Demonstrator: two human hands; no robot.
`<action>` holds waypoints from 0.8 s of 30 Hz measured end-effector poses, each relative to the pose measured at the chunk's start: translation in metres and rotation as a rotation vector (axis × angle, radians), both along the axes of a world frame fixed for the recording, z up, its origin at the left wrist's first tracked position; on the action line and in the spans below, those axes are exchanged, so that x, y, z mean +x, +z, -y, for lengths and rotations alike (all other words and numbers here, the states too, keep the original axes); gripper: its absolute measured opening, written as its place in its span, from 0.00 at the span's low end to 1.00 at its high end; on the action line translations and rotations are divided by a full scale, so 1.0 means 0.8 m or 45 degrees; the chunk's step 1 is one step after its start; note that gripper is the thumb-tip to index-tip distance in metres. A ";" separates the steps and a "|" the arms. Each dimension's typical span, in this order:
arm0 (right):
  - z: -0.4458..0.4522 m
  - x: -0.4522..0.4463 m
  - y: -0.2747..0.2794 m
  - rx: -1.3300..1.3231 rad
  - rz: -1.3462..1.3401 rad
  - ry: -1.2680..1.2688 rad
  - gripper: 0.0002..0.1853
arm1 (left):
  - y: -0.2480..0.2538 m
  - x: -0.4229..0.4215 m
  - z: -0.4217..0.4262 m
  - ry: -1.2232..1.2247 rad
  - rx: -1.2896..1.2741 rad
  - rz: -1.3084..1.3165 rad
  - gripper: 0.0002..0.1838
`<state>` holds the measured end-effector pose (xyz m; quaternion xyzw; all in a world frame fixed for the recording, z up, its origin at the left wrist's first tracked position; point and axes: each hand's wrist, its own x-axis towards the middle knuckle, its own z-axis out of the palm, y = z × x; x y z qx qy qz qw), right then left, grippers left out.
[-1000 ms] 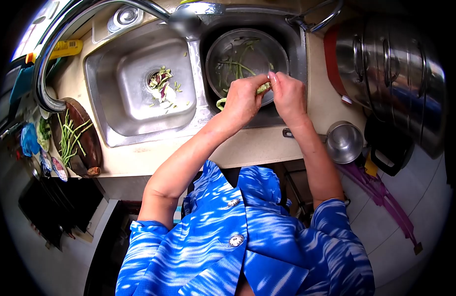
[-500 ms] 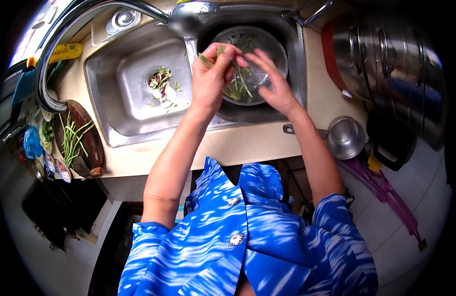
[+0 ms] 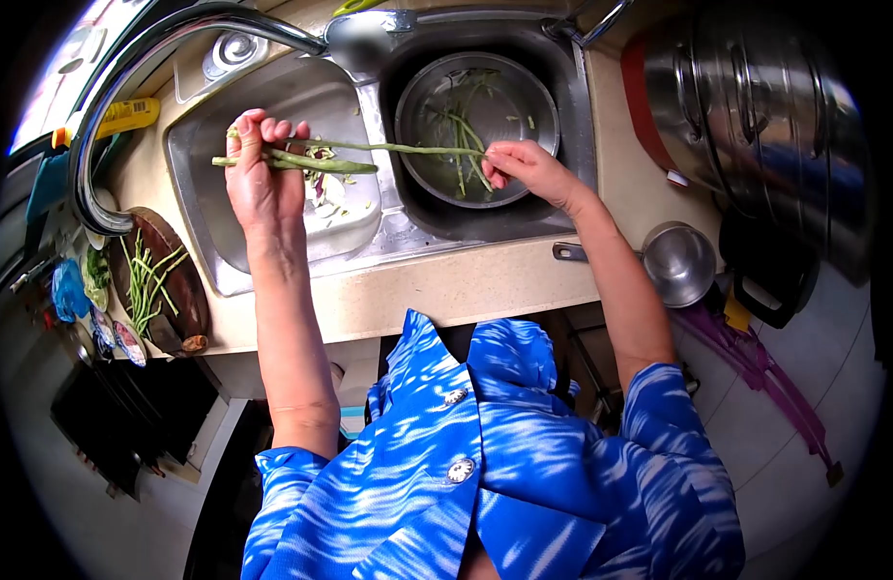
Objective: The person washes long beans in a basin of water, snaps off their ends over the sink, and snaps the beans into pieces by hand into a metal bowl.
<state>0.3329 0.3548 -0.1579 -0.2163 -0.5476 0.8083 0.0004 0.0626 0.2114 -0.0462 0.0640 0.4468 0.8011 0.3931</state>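
Above the left sink basin (image 3: 214,227), my left hand (image 3: 264,174) is closed around a few green beans (image 3: 335,166). One long bean (image 3: 417,149) stretches from it across the divider to my right hand (image 3: 524,166), whose fingers pinch its far end. My right hand is over the near right side of a round metal pot (image 3: 408,164) in the right basin. Several bean pieces (image 3: 458,130) lie in the pot. Trimmings (image 3: 322,198), green with some purple and white, lie around the left drain, partly hidden behind my left hand and the beans.
More green beans (image 3: 148,275) rest on a brown wooden board (image 3: 190,280) at the left. A curved faucet (image 3: 84,126) arches over the left basin. A small saucepan (image 3: 678,263) sits at the counter's right, below a large metal vessel (image 3: 756,126).
My left hand has moved left from over the pot to the left basin with the beans. My right hand, spread and blurred before, now pinches one bean's end, drawn out between both hands.
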 end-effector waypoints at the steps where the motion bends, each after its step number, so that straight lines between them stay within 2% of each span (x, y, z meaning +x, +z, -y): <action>1: 0.000 0.003 0.001 -0.147 -0.001 -0.038 0.09 | 0.000 -0.001 0.000 0.042 0.003 -0.009 0.09; 2: 0.000 0.004 0.002 -0.146 -0.002 -0.040 0.09 | -0.002 -0.003 0.001 0.040 0.004 -0.010 0.09; 4: 0.000 0.004 0.024 -0.538 -0.037 -0.096 0.12 | 0.003 -0.001 -0.001 -0.097 0.010 -0.151 0.09; 6: 0.003 0.001 0.034 -0.539 -0.073 -0.100 0.12 | 0.008 0.027 -0.011 -0.067 -0.257 -0.486 0.10; 8: 0.006 -0.007 0.048 -0.545 -0.110 -0.103 0.13 | 0.020 0.053 -0.014 -0.372 -0.543 -0.733 0.10; 10: 0.007 -0.016 0.070 -0.448 -0.069 -0.051 0.12 | 0.018 0.085 -0.028 -0.642 -0.627 -1.286 0.14; 12: 0.010 -0.025 0.086 -0.439 -0.062 -0.055 0.12 | 0.009 0.113 -0.032 -0.818 -0.577 -1.460 0.17; 13: 0.011 -0.028 0.089 -0.365 -0.048 -0.035 0.12 | 0.010 0.116 -0.035 -0.978 -0.611 -1.530 0.13; 15: 0.006 -0.028 0.096 -0.289 -0.034 -0.021 0.13 | 0.010 0.122 -0.035 -0.941 -0.719 -1.420 0.09; 18: 0.000 -0.020 0.099 -0.411 0.046 -0.050 0.17 | -0.007 0.116 -0.032 -0.872 -0.734 -1.188 0.07; 20: 0.002 -0.017 0.093 -0.262 0.047 -0.297 0.23 | -0.008 0.108 -0.029 -0.841 -0.754 -1.064 0.05; 22: 0.000 -0.013 0.090 -0.213 0.047 -0.315 0.24 | -0.005 0.103 -0.028 -0.891 -0.851 -0.665 0.04; 24: 0.002 -0.011 0.088 -0.026 -0.026 -0.381 0.20 | -0.008 0.102 -0.027 -0.865 -0.822 -0.655 0.04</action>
